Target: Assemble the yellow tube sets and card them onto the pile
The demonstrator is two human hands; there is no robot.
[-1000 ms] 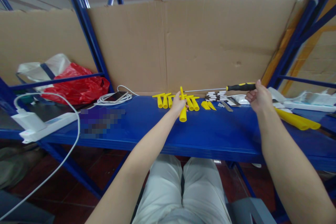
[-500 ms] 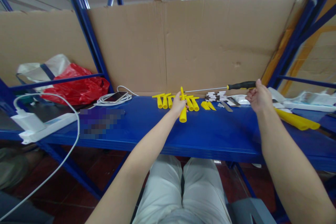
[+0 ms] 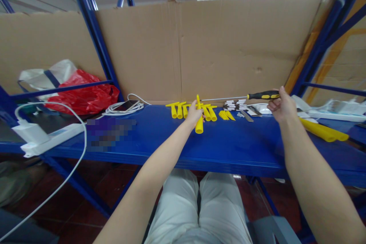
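Observation:
My left hand (image 3: 195,113) is closed around a yellow T-shaped plastic handle (image 3: 199,126), its hollow round end pointing toward me. In my right hand (image 3: 283,106) is the end of the black-and-yellow grip of a long screwdriver (image 3: 263,95). The screwdriver's thin shaft lies level, running left so that its tip meets the upper part of the held handle. Whether the tip sits on a screw is too small to see. Behind my left hand, several similar yellow handles (image 3: 174,111) stand in a row on the blue shelf (image 3: 228,148).
Small yellow pieces (image 3: 227,115), black-and-white parts (image 3: 235,104) and metal blades (image 3: 247,116) lie right of centre. Yellow tubes (image 3: 323,129) rest beyond my right wrist. Leftward are a phone (image 3: 127,105), a coiled white cable (image 3: 110,111), a power strip (image 3: 61,136) and a red bag (image 3: 85,91).
The screwdriver's grip has turned about its length, so different yellow patches now face me. My left hand and the held handle have stayed in place.

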